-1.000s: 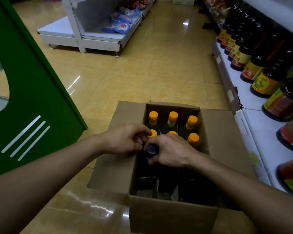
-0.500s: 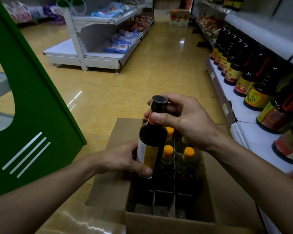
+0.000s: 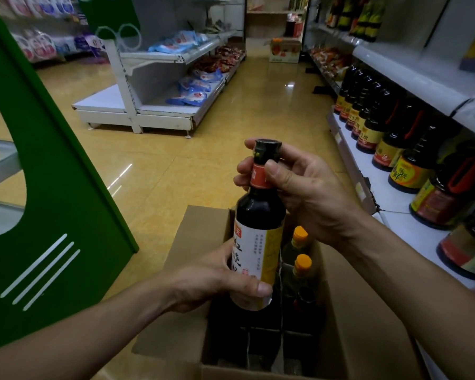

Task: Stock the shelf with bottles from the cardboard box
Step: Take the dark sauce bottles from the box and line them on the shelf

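head view: our right hand (image 3: 307, 193) pinches the dark bottle (image 3: 258, 229) at its neck, our left hand (image 3: 211, 278) grips its base above the cardboard box (image 3: 176, 270); deeper box compartments look too dark to read.

Both hands hold a dark bottle (image 3: 258, 223) upright above the cardboard box (image 3: 181, 253) — right hand (image 3: 307, 193) at its neck, left hand (image 3: 211, 278) round its base.

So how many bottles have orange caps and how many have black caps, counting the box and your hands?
Orange-cap bottles: 2, both in the box.
Black-cap bottles: 2, the held bottle in the left hand and right hand, and a dim one low in the box.
Total: 4
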A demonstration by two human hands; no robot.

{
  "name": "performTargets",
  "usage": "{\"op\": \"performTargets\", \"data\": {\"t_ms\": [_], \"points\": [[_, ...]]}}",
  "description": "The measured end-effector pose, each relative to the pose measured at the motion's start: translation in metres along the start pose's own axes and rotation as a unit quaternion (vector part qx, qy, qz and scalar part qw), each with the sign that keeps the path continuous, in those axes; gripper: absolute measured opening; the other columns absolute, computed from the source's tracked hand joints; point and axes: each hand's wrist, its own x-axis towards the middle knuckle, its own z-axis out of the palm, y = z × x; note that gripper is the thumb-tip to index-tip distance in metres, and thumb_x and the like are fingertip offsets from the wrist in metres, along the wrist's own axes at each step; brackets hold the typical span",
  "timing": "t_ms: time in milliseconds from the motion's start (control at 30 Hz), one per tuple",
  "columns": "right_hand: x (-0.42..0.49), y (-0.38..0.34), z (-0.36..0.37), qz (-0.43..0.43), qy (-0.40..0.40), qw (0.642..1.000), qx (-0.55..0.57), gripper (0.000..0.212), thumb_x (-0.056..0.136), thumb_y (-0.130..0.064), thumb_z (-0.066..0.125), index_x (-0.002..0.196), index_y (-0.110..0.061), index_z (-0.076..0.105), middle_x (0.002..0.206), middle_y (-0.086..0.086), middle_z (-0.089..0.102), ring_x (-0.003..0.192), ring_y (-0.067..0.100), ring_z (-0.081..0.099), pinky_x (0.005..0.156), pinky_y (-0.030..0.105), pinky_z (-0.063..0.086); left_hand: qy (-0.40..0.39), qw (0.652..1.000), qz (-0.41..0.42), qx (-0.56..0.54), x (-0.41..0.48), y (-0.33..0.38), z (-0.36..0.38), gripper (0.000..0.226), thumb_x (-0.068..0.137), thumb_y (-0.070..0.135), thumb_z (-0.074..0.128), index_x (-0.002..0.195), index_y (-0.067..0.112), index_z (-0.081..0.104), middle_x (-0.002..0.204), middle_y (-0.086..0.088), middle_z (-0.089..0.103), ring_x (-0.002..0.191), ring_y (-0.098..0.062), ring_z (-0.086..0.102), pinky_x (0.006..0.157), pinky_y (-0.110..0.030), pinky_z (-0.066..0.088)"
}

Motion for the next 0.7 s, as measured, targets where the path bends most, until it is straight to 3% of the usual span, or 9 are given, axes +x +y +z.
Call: {"op": "performTargets", "data": {"t_ms": [133,233,300,367,433,533,600,700], "points": [[0.003,-0.002,0.0,0.013,0.026,0.999,-0.024,0.045,0.101,-0.019,0.053,0.145,-0.011,0.048,0.126,0.008,0.072,0.118,0.021,0.069,0.098,0.034,0.057,0.074,0.996,0.004,-0.043,0.007,-0.007,0.015,0.066,0.075,0.015,0.084,0.133,0.017,0.053,0.121,-0.013,0.07,0.112,-0.028,0.068,0.093,-0.034,0.058],[0.001,0.001,0.004,0.04,0.043,0.989,-0.135,0.047,0.097,-0.039,0.06,0.142,-0.028,0.05,0.131,-0.003,0.069,0.121,0.01,0.066,0.102,0.033,0.055,0.147,0.987,0.017,-0.068,0.011,-0.008,0.025,0.064,0.07,0.018,0.087,0.125,0.028,0.057,0.113,-0.004,0.074,0.107,-0.025,0.071,0.085,-0.031,0.06],[-0.004,0.006,0.011,0.056,0.048,0.979,-0.188,0.042,0.09,-0.049,0.057,0.13,-0.038,0.052,0.127,-0.008,0.067,0.116,0.001,0.064,0.098,0.024,0.053,0.186,0.978,0.039,-0.085,0.014,-0.006,0.029,0.062,0.069,0.017,0.088,0.123,0.028,0.059,0.108,-0.005,0.075,0.1,-0.025,0.073,0.08,-0.03,0.06],[-0.009,0.012,0.018,0.069,0.057,0.976,-0.197,0.051,0.086,-0.055,0.052,0.134,-0.039,0.049,0.128,-0.013,0.064,0.113,-0.005,0.063,0.093,0.019,0.051,0.226,0.967,0.06,-0.106,0.015,0.0,0.031,0.059,0.072,0.014,0.09,0.121,0.023,0.059,0.104,-0.007,0.076,0.091,-0.021,0.074,0.075,-0.029,0.059],[-0.014,0.023,0.023,0.08,0.075,0.973,-0.201,0.067,0.085,-0.059,0.056,0.147,-0.042,0.035,0.134,-0.02,0.057,0.116,-0.006,0.061,0.096,0.023,0.052,0.263,0.954,0.077,-0.122,0.017,0.006,0.033,0.051,0.08,0.01,0.084,0.122,0.022,0.058,0.1,-0.006,0.077,0.086,-0.019,0.075,0.072,-0.03,0.06],[-0.021,0.04,0.034,0.1,0.087,0.961,-0.242,0.084,0.088,-0.049,0.072,0.153,-0.049,0.018,0.13,-0.019,0.061,0.114,-0.005,0.064,0.092,0.021,0.056,0.299,0.94,0.107,-0.128,0.02,0.012,0.036,0.048,0.089,0.0,0.072,0.127,0.023,0.053,0.107,-0.006,0.077,0.096,-0.022,0.076,0.082,-0.041,0.064],[-0.022,0.046,0.039,0.093,0.107,0.958,-0.251,0.076,0.088,-0.04,0.077,0.148,-0.039,0.031,0.122,-0.018,0.066,0.107,-0.008,0.065,0.082,0.014,0.056,0.308,0.937,0.129,-0.107,0.02,0.014,0.036,0.053,0.088,-0.008,0.068,0.129,0.021,0.05,0.109,-0.006,0.076,0.098,-0.018,0.076,0.082,-0.037,0.064],[-0.017,0.04,0.031,0.071,0.128,0.968,-0.206,0.058,0.088,-0.027,0.08,0.137,-0.027,0.048,0.116,-0.01,0.07,0.105,-0.002,0.069,0.081,0.02,0.059,0.282,0.947,0.148,-0.048,0.013,0.016,0.031,0.069,0.085,-0.009,0.072,0.133,0.032,0.045,0.115,0.001,0.072,0.099,-0.008,0.074,0.075,-0.023,0.061]]}}
